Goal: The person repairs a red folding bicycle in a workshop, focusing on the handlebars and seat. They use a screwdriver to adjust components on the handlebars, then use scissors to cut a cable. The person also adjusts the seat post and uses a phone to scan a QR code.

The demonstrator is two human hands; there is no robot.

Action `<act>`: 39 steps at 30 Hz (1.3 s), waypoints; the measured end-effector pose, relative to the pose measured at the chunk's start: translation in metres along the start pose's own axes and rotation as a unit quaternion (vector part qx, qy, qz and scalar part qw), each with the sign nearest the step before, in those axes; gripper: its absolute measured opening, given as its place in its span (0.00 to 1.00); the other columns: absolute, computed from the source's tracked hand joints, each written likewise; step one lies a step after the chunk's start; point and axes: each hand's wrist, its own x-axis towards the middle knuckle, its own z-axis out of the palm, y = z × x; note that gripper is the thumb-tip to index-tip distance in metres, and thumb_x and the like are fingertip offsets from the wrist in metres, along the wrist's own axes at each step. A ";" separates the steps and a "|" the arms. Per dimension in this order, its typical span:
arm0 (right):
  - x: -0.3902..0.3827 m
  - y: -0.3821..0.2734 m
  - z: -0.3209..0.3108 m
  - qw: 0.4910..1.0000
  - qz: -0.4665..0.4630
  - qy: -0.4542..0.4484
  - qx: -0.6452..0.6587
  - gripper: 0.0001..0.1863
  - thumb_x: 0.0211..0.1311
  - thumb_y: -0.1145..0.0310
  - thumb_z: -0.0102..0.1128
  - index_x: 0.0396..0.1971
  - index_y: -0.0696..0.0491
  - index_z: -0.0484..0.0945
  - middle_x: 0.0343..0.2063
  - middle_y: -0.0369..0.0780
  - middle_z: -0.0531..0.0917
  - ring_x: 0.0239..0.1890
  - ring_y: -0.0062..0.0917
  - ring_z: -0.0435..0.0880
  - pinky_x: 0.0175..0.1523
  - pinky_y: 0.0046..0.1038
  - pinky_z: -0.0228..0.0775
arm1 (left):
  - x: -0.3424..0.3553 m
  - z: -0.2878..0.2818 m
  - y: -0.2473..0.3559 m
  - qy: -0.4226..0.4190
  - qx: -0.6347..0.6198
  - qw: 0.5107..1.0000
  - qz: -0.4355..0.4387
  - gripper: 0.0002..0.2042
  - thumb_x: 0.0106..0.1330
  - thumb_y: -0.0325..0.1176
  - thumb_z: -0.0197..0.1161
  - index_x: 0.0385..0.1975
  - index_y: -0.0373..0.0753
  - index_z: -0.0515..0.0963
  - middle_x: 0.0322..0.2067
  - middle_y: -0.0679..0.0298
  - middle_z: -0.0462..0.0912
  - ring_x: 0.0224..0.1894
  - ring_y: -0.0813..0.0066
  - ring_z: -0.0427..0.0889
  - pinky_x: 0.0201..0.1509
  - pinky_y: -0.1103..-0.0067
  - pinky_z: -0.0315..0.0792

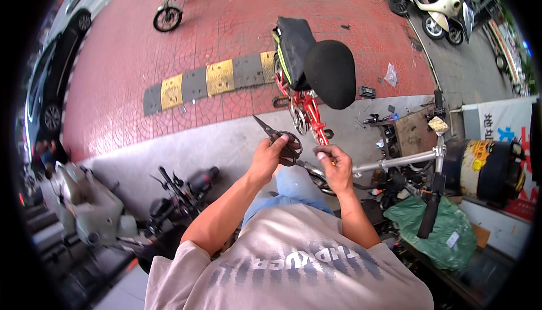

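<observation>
A pair of dark scissors (265,125) is in my left hand (267,157). Its closed blades point up and left, and the looped handles lie against my fingers. Beside it, my right hand (337,170) has thumb and fingers pinched together. A speck of yellow-orange shows at those fingers, too small to name. Just beyond both hands stands a red bicycle (312,112) with a black saddle (331,76). A dark bag (294,39) with a yellow-green edge hangs at its far end. Neither hand touches the bicycle.
A silver bicycle frame tube (395,161) and a black handlebar grip (430,215) stand close on my right, over a green plastic sheet (446,236). A yellow-and-black speed bump (220,77) lies ahead. Parked on the left is a grey scooter (90,203).
</observation>
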 end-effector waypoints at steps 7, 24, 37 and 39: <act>0.100 0.061 -0.053 0.896 0.130 0.338 0.256 0.09 0.71 0.70 0.61 0.45 0.58 0.83 0.36 0.40 0.88 0.35 0.23 0.86 0.45 0.24 0.77 | 0.137 0.097 0.099 -0.077 0.146 0.986 -0.009 0.14 0.77 0.38 0.56 0.37 0.33 0.83 0.30 0.63 0.87 0.30 0.77 0.82 0.35 0.77 0.74; 0.273 0.330 -0.092 0.818 0.253 0.353 0.377 0.16 0.71 0.66 0.60 0.52 0.61 0.82 0.40 0.39 0.88 0.42 0.22 0.85 0.49 0.25 0.73 | 0.511 0.397 -0.072 -0.258 0.359 0.897 -0.010 0.22 0.66 0.44 0.58 0.37 0.23 0.81 0.44 0.32 0.84 0.49 0.38 0.85 0.56 0.59 0.77; 0.390 0.406 -0.028 0.905 0.281 0.050 0.314 0.19 0.60 0.64 0.66 0.49 0.58 0.84 0.37 0.43 0.90 0.40 0.31 0.89 0.48 0.34 0.78 | 0.474 0.388 -0.072 -0.470 0.494 0.724 -0.103 0.11 0.67 0.32 0.59 0.35 0.28 0.79 0.32 0.42 0.85 0.37 0.41 0.86 0.45 0.56 0.79; 0.389 0.399 -0.028 0.912 0.281 0.051 0.296 0.19 0.57 0.63 0.70 0.45 0.57 0.85 0.35 0.43 0.90 0.38 0.31 0.89 0.45 0.35 0.77 | 0.471 0.385 -0.075 -0.469 0.494 0.725 -0.106 0.11 0.67 0.32 0.59 0.35 0.28 0.78 0.32 0.43 0.85 0.37 0.42 0.86 0.45 0.57 0.79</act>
